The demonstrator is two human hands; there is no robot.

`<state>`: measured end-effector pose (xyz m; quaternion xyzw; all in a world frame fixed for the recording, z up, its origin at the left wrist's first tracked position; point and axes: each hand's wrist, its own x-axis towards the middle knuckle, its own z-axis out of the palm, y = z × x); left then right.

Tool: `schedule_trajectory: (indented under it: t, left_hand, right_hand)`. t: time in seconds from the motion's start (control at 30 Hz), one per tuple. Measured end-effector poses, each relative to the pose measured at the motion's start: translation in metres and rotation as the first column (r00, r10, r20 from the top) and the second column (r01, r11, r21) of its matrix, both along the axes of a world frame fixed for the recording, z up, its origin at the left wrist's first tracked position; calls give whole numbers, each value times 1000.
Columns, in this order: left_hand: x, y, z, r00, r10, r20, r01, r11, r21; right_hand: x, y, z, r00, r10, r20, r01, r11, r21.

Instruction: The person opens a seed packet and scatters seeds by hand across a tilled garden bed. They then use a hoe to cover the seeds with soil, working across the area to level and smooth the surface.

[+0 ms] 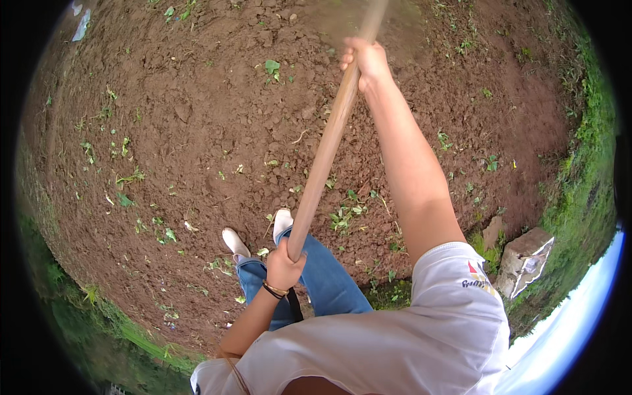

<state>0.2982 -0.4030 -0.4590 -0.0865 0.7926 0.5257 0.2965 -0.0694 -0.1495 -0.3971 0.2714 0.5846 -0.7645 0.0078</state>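
Note:
A long wooden handle (323,155) runs from the top edge of the view down to near my legs. My left hand (285,266), with bands at the wrist, is closed around its lower end by my jeans. Higher up, my right hand (368,59) grips the shaft with that arm stretched out. The far end of the handle is blurred at the top, and whatever tool head it bears cannot be made out. Beneath it lies broken brown soil (222,123) with scattered green leaves and a leafy sprig (272,68).
My light shoes (234,242) stand on the soil left of the handle's lower end. A stone-like block (523,259) lies at the right near a grassy edge (582,173). More greenery (133,340) borders the lower left. A pale scrap (81,25) lies at the upper left.

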Motion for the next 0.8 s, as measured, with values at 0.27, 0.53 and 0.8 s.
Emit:
schedule_trajectory:
  t: [0.27,0.53,0.8]
  left_hand:
    - [59,-41,26,963,-40,268,42,999,-3]
    - [85,-58,-7,994,-80,71,86,992,-91]
    - [43,-72,-8,992,-23,-122,12,996,-91]
  right_hand:
    - [70,-71,-96,814,-63,577,-11,992,124]
    - [99,-44,-81,972,-39,230,57,996,-72]
    - [52,-65,-21,981,-150,125,142,988,66]
